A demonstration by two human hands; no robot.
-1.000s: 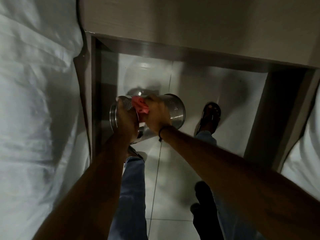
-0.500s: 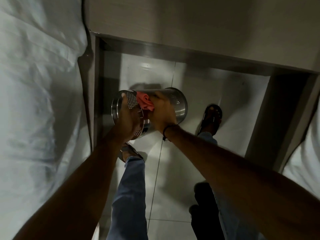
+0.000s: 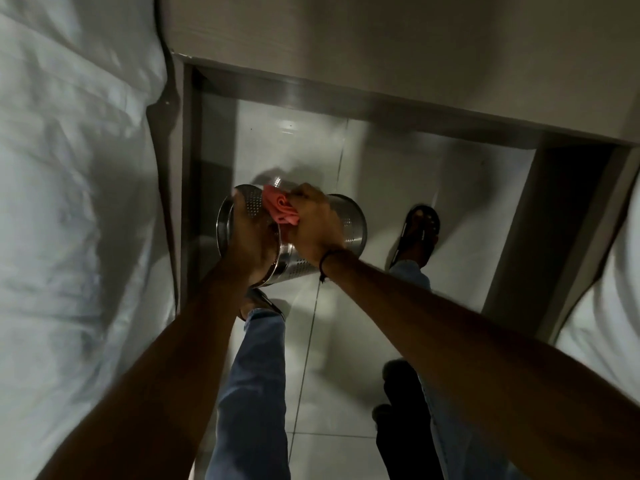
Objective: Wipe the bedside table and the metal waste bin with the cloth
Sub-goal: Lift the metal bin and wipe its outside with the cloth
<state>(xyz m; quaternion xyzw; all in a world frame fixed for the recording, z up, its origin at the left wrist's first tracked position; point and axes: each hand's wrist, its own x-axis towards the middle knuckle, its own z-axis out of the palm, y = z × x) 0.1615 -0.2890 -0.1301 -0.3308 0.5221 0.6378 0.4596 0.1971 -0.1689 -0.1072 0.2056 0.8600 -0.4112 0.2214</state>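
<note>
I hold a perforated metal waste bin (image 3: 349,225) on its side above the tiled floor, its open mouth turned left. My left hand (image 3: 251,244) grips the rim at the mouth. My right hand (image 3: 313,225) presses a bunched pink cloth (image 3: 280,209) against the bin's wall near the rim. The bedside table (image 3: 381,57) runs across the top of the view, its pale top lit and its underside in shadow.
White bedding (image 3: 72,202) fills the left side, and more bedding (image 3: 606,317) shows at the right edge. My feet in dark sandals (image 3: 417,233) stand on the glossy floor tiles (image 3: 311,358). A dark table leg (image 3: 550,220) stands at the right.
The bin has turned slightly in my hands and the cloth has slid along its wall toward the rim. My head has shifted, so the scene sits a little lower.
</note>
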